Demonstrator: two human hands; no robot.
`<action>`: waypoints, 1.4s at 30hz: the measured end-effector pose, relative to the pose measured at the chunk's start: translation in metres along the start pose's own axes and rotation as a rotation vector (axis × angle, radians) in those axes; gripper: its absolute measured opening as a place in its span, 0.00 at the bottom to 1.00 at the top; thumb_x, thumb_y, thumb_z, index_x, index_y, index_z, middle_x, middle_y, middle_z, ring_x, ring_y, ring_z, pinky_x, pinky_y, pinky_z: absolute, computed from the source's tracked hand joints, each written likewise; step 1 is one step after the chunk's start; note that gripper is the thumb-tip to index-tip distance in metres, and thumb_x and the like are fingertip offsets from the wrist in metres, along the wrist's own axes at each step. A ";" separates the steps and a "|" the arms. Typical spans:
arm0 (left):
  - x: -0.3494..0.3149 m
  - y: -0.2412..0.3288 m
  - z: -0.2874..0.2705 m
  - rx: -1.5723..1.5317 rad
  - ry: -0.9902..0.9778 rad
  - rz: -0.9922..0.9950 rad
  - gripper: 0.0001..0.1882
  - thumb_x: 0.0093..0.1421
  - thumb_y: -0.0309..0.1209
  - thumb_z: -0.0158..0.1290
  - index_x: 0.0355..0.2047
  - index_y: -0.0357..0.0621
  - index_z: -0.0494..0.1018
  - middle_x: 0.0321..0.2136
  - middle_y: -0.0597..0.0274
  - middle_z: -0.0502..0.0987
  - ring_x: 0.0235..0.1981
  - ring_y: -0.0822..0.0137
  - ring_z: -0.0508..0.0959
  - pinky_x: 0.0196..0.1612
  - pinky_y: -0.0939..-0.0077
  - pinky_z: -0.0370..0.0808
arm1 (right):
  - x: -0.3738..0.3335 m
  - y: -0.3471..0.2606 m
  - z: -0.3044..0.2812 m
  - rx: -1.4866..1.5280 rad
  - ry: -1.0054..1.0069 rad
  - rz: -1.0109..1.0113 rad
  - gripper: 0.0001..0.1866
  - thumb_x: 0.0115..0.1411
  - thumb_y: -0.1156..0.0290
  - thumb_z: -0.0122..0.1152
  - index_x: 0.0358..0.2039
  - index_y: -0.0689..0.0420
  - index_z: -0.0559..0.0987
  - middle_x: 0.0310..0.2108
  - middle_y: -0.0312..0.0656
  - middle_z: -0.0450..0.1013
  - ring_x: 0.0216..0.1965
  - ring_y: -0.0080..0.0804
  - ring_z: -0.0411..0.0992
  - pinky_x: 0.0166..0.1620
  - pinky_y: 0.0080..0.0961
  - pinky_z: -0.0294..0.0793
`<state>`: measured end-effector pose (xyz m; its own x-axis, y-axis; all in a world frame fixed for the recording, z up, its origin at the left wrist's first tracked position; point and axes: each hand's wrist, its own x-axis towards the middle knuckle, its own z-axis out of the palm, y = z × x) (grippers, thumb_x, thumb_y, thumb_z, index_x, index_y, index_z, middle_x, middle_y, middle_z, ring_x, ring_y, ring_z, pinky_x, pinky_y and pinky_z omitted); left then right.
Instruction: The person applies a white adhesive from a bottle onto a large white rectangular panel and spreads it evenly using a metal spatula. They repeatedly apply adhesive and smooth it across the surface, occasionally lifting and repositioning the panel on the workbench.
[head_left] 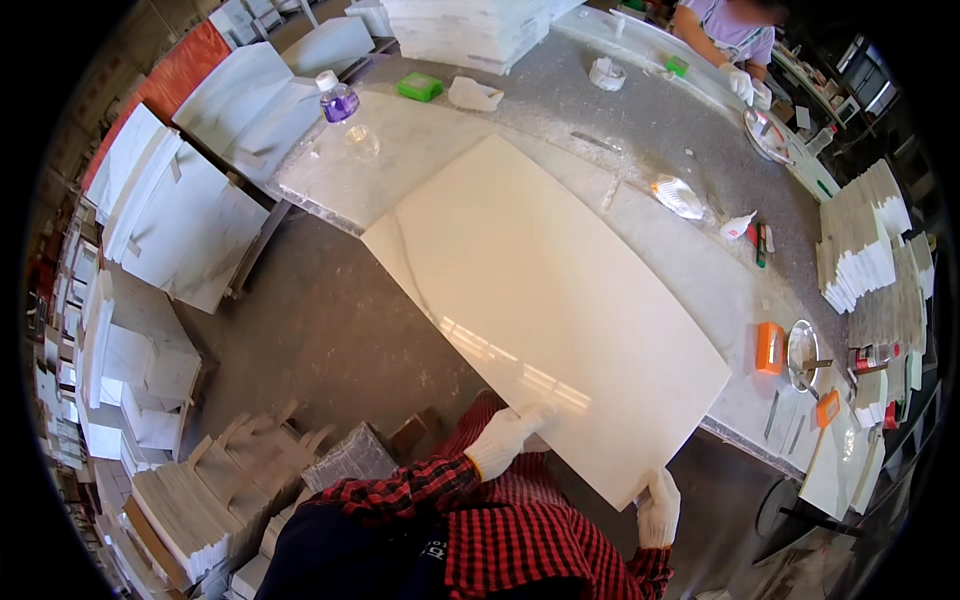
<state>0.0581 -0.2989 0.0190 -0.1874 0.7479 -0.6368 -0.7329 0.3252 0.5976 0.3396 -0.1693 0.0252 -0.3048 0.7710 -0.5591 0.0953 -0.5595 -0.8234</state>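
Observation:
A large glossy white stone slab [550, 290] with a faint grey vein at its left side lies tilted across the view, its far part over the worktable [430, 120]. My left hand [505, 440], in a white knitted glove, is closed on the slab's near left edge. Around the near right corner is my right hand [658, 508], gloved alike and closed on it. The fingers under the slab are partly hidden. The near end of the slab juts past the table toward my body.
Stacked white slabs [470, 30] stand at the back; more slabs [185, 215] lean at left. On the table are a purple-liquid bottle [338, 100], a green block [420, 87], an orange box [769, 347] and a metal bowl [802, 350]. Another person [735, 45] works at far right.

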 end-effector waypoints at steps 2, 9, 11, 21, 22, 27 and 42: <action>0.002 -0.005 -0.010 -0.008 -0.004 0.014 0.27 0.76 0.45 0.52 0.63 0.34 0.73 0.59 0.59 0.79 0.58 0.70 0.77 0.63 0.71 0.72 | 0.000 0.002 0.000 0.008 -0.012 0.025 0.21 0.74 0.62 0.57 0.55 0.69 0.78 0.43 0.37 0.77 0.41 0.23 0.73 0.45 0.23 0.74; 0.021 -0.011 -0.024 0.049 -0.036 -0.048 0.30 0.74 0.45 0.54 0.67 0.35 0.69 0.61 0.56 0.77 0.57 0.64 0.80 0.61 0.63 0.77 | 0.017 0.020 -0.005 -0.057 0.003 0.050 0.18 0.73 0.62 0.57 0.49 0.66 0.81 0.37 0.34 0.74 0.38 0.21 0.70 0.44 0.24 0.74; 0.037 -0.027 -0.035 -0.040 -0.083 -0.023 0.31 0.74 0.47 0.55 0.68 0.38 0.68 0.62 0.56 0.76 0.59 0.61 0.79 0.62 0.61 0.77 | 0.018 0.025 -0.001 -0.108 0.046 0.065 0.19 0.73 0.61 0.56 0.51 0.65 0.81 0.38 0.35 0.75 0.37 0.22 0.71 0.44 0.25 0.74; 0.051 -0.032 -0.044 -0.075 -0.091 -0.044 0.32 0.72 0.46 0.58 0.68 0.38 0.68 0.63 0.56 0.75 0.61 0.61 0.77 0.64 0.61 0.75 | 0.022 -0.024 -0.015 -0.816 0.151 -0.120 0.22 0.67 0.59 0.58 0.51 0.65 0.83 0.34 0.46 0.82 0.36 0.29 0.78 0.44 0.28 0.76; 0.050 -0.028 -0.042 -0.060 -0.079 -0.050 0.31 0.73 0.45 0.57 0.68 0.39 0.67 0.64 0.56 0.74 0.62 0.61 0.76 0.64 0.60 0.75 | 0.024 -0.034 -0.020 -0.921 0.192 -0.104 0.22 0.67 0.58 0.58 0.52 0.62 0.84 0.39 0.49 0.84 0.41 0.39 0.82 0.48 0.32 0.78; 0.058 -0.024 -0.046 0.009 -0.109 -0.064 0.31 0.74 0.46 0.55 0.71 0.44 0.64 0.63 0.58 0.74 0.60 0.62 0.77 0.62 0.59 0.76 | 0.038 -0.104 0.010 -1.217 0.343 -0.278 0.22 0.68 0.57 0.59 0.52 0.60 0.84 0.51 0.53 0.82 0.54 0.52 0.79 0.59 0.40 0.75; 0.070 -0.027 -0.066 0.012 -0.198 -0.070 0.29 0.73 0.43 0.56 0.68 0.43 0.66 0.60 0.58 0.77 0.57 0.63 0.79 0.59 0.63 0.78 | 0.210 -0.218 0.278 -1.221 -0.321 -0.808 0.28 0.66 0.45 0.61 0.52 0.58 0.83 0.51 0.55 0.81 0.51 0.56 0.79 0.53 0.47 0.77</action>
<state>0.0216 -0.2940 -0.0740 -0.0031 0.8221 -0.5693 -0.7312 0.3865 0.5621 -0.0086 0.0298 0.1139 -0.8341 0.5514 -0.0148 0.4661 0.6902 -0.5536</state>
